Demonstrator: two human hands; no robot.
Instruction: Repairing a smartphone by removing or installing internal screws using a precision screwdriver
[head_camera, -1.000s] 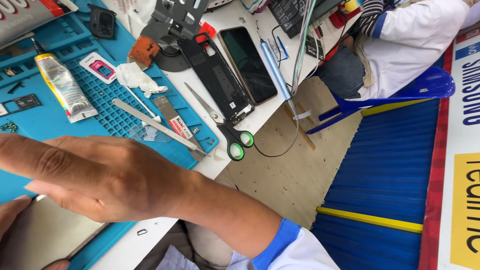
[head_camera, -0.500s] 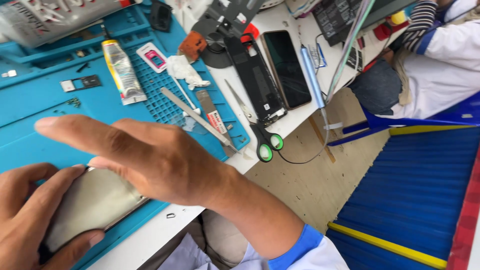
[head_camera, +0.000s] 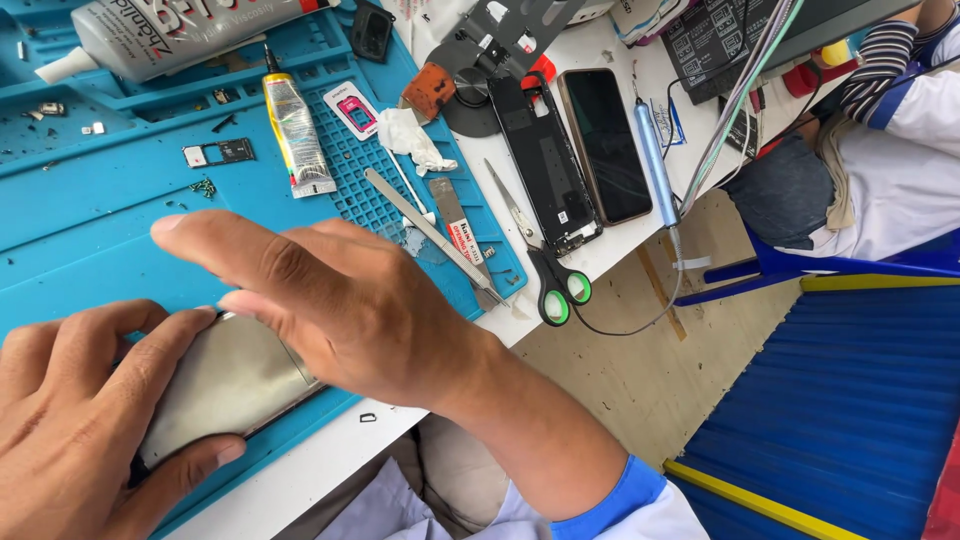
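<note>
The flat grey phone body (head_camera: 225, 385) lies in the lower left of the frame, on the blue work mat (head_camera: 110, 235) that covers this end of the bench (head_camera: 620, 240). Its long side runs from the lower left up toward the middle of the frame, a bit tilted. The left hand (head_camera: 85, 410) is at the bottom left corner and is the one that has hold of it: the fingers are curled over the top edge and the thumb presses on the lower edge, so the hand is partly closed around the phone body. The right hand (head_camera: 340, 300) comes in from the lower right and lies flat and open right over the upper end of the phone body, fingers straight and pointing to the left. It grips nothing, and I cannot tell if its palm rests on the phone body or just hangs over it. Both hands are very close, but the left one is the one clamped on. Farther out, at the top of the mat, there is a small glue tube (head_camera: 292, 135). To the right of the middle lie thin metal tools (head_camera: 430, 235), then green-handled scissors (head_camera: 545, 270), then a dark phone screen (head_camera: 603, 145) near the top.
</note>
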